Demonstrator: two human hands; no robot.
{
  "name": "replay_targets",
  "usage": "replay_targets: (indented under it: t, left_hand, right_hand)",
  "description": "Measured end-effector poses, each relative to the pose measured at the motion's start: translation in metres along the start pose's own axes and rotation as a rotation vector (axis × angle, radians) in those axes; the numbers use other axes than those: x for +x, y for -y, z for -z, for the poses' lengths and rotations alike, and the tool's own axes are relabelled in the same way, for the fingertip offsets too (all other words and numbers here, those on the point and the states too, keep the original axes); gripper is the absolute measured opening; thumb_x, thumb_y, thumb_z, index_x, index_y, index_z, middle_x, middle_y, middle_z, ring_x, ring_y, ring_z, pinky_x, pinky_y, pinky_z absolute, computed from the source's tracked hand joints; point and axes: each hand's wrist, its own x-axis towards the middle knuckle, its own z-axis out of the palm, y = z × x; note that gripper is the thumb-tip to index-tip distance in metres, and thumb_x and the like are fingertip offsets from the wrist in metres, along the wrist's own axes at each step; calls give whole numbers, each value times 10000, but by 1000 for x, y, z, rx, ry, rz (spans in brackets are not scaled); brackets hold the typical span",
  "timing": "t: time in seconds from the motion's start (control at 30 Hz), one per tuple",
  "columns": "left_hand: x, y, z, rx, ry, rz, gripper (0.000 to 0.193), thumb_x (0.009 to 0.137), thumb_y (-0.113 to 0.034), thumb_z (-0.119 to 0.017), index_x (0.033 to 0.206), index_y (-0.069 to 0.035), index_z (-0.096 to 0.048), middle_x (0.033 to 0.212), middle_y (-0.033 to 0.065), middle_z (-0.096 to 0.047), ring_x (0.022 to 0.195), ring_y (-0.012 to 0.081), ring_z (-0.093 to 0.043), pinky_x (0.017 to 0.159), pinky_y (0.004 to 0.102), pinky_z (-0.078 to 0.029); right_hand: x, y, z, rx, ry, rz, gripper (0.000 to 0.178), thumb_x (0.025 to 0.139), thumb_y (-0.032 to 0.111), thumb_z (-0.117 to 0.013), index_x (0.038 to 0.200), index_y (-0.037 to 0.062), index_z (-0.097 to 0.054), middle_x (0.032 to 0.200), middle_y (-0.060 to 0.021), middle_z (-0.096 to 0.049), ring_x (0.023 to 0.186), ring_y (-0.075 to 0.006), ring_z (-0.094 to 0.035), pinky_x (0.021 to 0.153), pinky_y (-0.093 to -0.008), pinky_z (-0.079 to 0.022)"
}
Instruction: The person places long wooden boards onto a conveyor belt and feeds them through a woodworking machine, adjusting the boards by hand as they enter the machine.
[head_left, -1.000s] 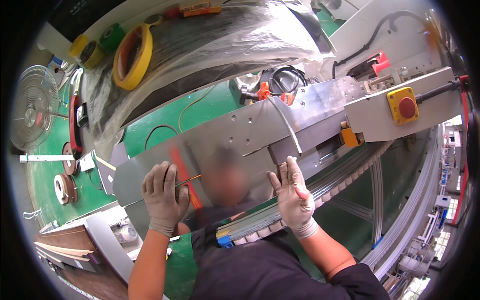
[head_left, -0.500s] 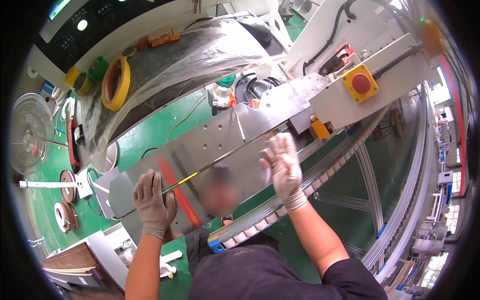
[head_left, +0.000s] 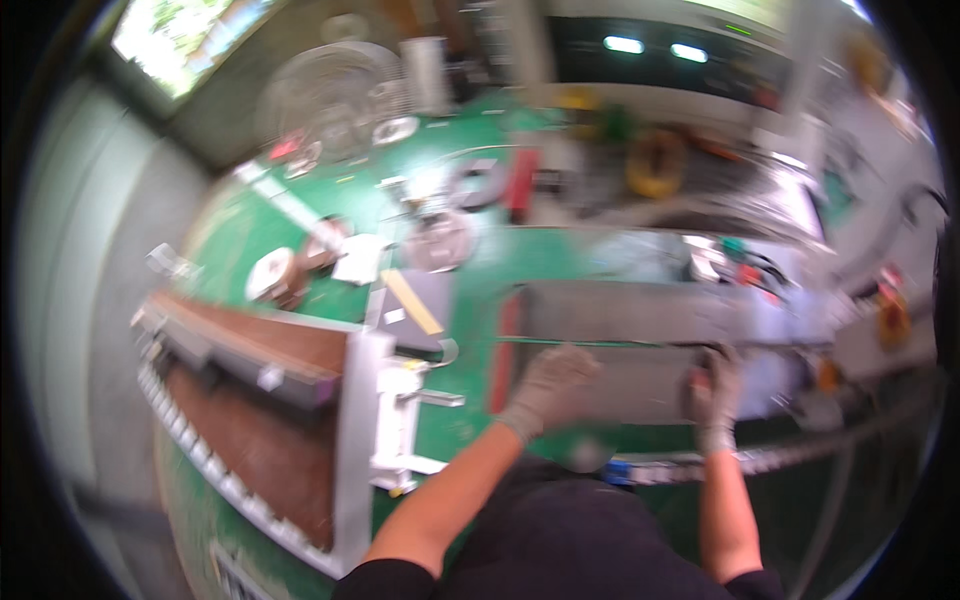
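Along the grey metal plate [head_left: 640, 312] in front of the worker runs a thin strip [head_left: 630, 344], green toward the left and darker toward the right; it passes the red band [head_left: 503, 372] at the plate's left end and reaches the fingertips of the right hand [head_left: 718, 395]. Frame smeared; fine detail limited. Right hand, gloved: fingers partly bent and pointing away from the body, a dark gap showing between thumb and fingers; from where I stand I cannot tell whether they pinch the strip or only meet it. Left hand [head_left: 556, 385], gloved: over the near half of the plate, just below the strip, fingers directed rightward; too blurred to judge how far open, or whether it holds or touches anything. Near side of plate: roller rail [head_left: 720, 467] with a blue end piece [head_left: 618, 471]. Right of plate: small orange block [head_left: 827, 375]. Beyond plate: yellow ring [head_left: 657, 165] on a covered surface, below a dark panel [head_left: 655, 66] with two white lights. To the left, on green floor [head_left: 235, 235]: grey sheet [head_left: 425, 295] bearing a yellow strip, brown-and-white reel [head_left: 275, 275], and farther back a fan [head_left: 335, 100]. Lower left: brown board [head_left: 260, 440] in a pale frame.
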Motion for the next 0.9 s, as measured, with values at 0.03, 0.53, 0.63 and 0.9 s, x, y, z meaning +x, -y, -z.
replay_targets:
  t: [0.03,0.53,0.63,0.9]
  left_hand:
    - [-21,1,20,-34,-23,22,536,905,-306,-626,1384,-82,-541,1446,147,-523,1410,350,-430,1174,499,-342]
    - [-301,205,243,362,92,664,837,669,-162,-818,1437,-70,-497,1465,152,-515,1366,380,-478,1148,455,-418]
    - [-321,238,230,331,69,514,752,635,-143,-844,1341,-68,-598,1402,141,-583,1361,400,-487,1146,495,-415]
    - [-274,180,230,253,23,244,440,642,-180,-794,1052,-96,-660,1080,118,-671,1182,372,-601,1016,503,-473]
  right_hand:
    - [-4,-17,1,-125,-11,72,337,855,146,-652,1162,11,-683,1313,-211,-634,1269,-398,-572,1096,-468,-436]
    - [-31,-52,-25,-304,4,-213,404,855,86,-643,1259,63,-657,1392,-206,-589,1368,-397,-493,1146,-486,-402]
    - [-41,-13,-76,-417,-68,-239,524,810,254,-708,1307,100,-648,1416,-170,-587,1380,-369,-487,1155,-517,-365]
    - [-45,164,-99,-140,197,-177,441,863,357,-698,1246,138,-695,1378,-147,-611,1358,-355,-498,1153,-512,-355]
